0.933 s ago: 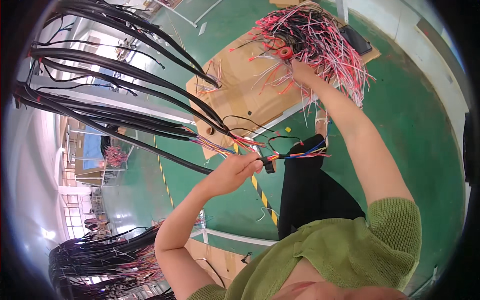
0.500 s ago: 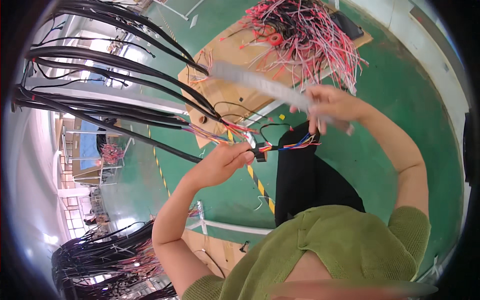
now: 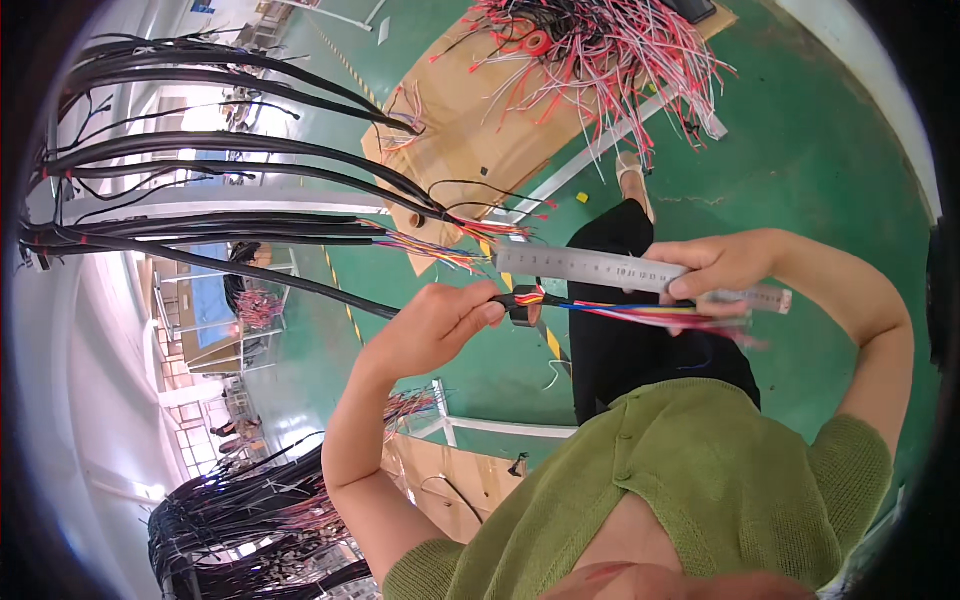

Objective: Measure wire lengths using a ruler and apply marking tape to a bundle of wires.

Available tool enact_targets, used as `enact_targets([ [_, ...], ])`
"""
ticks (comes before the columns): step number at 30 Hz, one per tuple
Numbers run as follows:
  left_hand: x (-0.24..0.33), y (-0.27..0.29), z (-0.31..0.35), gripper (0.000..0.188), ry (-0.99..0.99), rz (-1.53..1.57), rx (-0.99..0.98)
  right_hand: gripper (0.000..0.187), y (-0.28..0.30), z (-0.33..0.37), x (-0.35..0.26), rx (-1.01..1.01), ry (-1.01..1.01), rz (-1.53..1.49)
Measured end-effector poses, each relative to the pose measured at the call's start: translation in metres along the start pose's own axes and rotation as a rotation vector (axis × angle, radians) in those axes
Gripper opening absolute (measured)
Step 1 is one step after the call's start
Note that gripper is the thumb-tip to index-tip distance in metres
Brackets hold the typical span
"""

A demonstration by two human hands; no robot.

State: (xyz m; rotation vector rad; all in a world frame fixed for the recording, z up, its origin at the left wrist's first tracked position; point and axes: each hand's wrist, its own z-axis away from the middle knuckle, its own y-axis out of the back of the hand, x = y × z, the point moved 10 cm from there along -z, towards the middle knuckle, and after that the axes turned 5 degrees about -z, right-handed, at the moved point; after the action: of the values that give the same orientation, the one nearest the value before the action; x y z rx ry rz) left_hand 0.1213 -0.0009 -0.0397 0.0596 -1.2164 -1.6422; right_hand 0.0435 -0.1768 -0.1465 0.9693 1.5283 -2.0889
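Note:
My left hand (image 3: 435,322) is closed round the end of a thick black cable (image 3: 340,293). Black tape (image 3: 522,312), apparently on a small roll, sits at the cable end just beyond my thumb. Coloured wires (image 3: 630,312) stretch out from there to the right, their tips blurred. In my right hand (image 3: 715,268) is a grey ruler (image 3: 585,266), pinched between thumb and fingers. It lies just above the wires, roughly along them, with its left end past the tape. The lower fingers of that hand are at the wires; whether they grip them is unclear.
More black cables (image 3: 260,150) with stripped coloured ends hang at the left. Red, white and black wires (image 3: 600,60) lie heaped on a brown board (image 3: 450,110) at the far side. Another cable bundle (image 3: 240,510) stands at lower left. Yellow-black tape (image 3: 553,345) marks the green floor.
The ruler has come down and rightward, from a blurred slant to lying over the wires. My right hand has moved right and lower, and the wires now extend straighter. My left hand keeps its grip.

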Motion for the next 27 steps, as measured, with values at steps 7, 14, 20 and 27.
enact_targets([
  [7,0.009,-0.002,-0.009,0.024,-0.043,-0.073,-0.038,0.043,0.009,0.033,-0.008,0.127,-0.087,0.264],
  [14,0.012,0.0,-0.014,0.022,-0.06,-0.06,-0.025,0.041,0.016,0.031,-0.018,0.147,-0.089,0.342],
  [20,0.015,-0.002,-0.016,0.021,-0.053,-0.064,-0.043,0.039,0.028,0.029,-0.02,0.146,-0.086,0.359],
  [27,0.009,-0.004,-0.013,0.021,-0.036,-0.094,-0.031,0.027,0.028,0.026,-0.024,0.14,-0.125,0.315],
])
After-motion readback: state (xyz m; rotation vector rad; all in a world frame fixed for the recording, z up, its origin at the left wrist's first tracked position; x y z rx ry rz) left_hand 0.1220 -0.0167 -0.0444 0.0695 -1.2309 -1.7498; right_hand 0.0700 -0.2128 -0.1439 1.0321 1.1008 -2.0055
